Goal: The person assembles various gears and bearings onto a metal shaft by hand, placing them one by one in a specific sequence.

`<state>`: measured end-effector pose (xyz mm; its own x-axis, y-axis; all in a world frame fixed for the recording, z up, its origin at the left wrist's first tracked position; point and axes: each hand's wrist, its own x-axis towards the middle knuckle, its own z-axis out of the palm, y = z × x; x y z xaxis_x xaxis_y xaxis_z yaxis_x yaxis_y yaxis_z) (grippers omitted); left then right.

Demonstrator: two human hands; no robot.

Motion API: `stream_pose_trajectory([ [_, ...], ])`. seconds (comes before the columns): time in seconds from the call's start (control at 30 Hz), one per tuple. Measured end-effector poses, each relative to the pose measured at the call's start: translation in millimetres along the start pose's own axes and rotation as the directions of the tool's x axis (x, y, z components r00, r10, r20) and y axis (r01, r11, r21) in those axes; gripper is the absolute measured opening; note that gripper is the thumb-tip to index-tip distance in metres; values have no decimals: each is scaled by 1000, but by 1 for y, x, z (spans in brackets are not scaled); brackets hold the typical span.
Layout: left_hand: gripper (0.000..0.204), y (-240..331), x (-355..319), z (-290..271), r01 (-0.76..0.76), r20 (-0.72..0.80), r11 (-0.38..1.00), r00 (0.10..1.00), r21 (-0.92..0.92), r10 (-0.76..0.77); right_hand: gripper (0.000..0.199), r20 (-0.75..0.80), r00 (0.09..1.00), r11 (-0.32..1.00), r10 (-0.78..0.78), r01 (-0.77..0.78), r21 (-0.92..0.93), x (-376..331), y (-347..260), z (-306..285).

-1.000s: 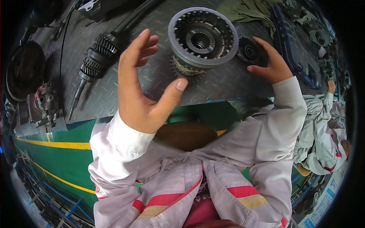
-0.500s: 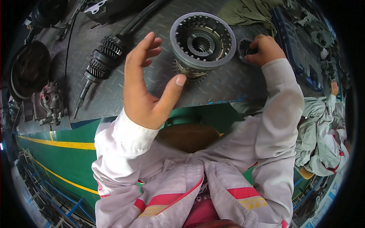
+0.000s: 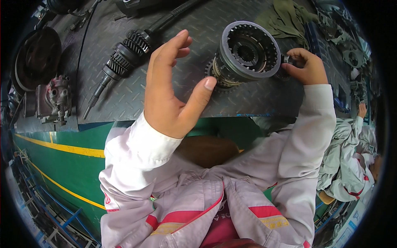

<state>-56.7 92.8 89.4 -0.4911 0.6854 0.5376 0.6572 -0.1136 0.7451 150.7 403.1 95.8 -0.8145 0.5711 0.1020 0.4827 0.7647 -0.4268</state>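
Note:
On the tread-plate bench stands a metal gear stack [image 3: 249,56], with a wide ring on top that has teeth round its inside. My left hand [image 3: 171,84] is raised beside its left side, fingers and thumb spread, apart from the stack and holding nothing. At the stack's right, my right hand [image 3: 309,68] pinches a small dark ring-shaped part [image 3: 284,73] between thumb and fingers. The stack partly hides that part. Left of my left hand lies a long shaft with several gears [image 3: 124,56].
A greasy dark disc [image 3: 37,58] and a small metal housing [image 3: 56,99] sit at the bench's left. Olive cloth [image 3: 287,18] lies at the back right, near a dark blue tray-like part [image 3: 328,66]. Another person's sleeve [image 3: 351,136] shows at the right.
The view has shifted, so the bench things appear farther right. My right hand stays closed at the small ring part, which now appears closer to the stack. My left hand remains spread.

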Motion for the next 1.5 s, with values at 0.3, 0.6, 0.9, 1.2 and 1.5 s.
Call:
stream_pose_trajectory([
  [0.3, 71, -2, -1, -1, -23, -4, 999, 1000, 35, 23, 43, -147, 987, 735, -67, 149, 662, -6, -41, -27],
  [0.6, 63, 2, 4, 6, -18, 34, 996, 999, 88, 15, 55, -256, 801, 479, -542, 544, 688, 5, -110, -44],
  [0.9, 57, -5, 2, 1, -70, 6, 987, 998, 145, 70, 60, -169, 782, 534, -600, 549, 643, 9, -137, -33],
  [1.2, 49, -2, 6, -9, -79, -71, 986, 993, 145, 90, 47, -103, 729, 646, -676, 654, 393, 22, -139, -32],
  [1.5, 18, 78, 74, -19, 136, 54, 991, 989, 16, -137, 43, -399, 754, 736, -522, 634, 237, -6, -160, -28],
])
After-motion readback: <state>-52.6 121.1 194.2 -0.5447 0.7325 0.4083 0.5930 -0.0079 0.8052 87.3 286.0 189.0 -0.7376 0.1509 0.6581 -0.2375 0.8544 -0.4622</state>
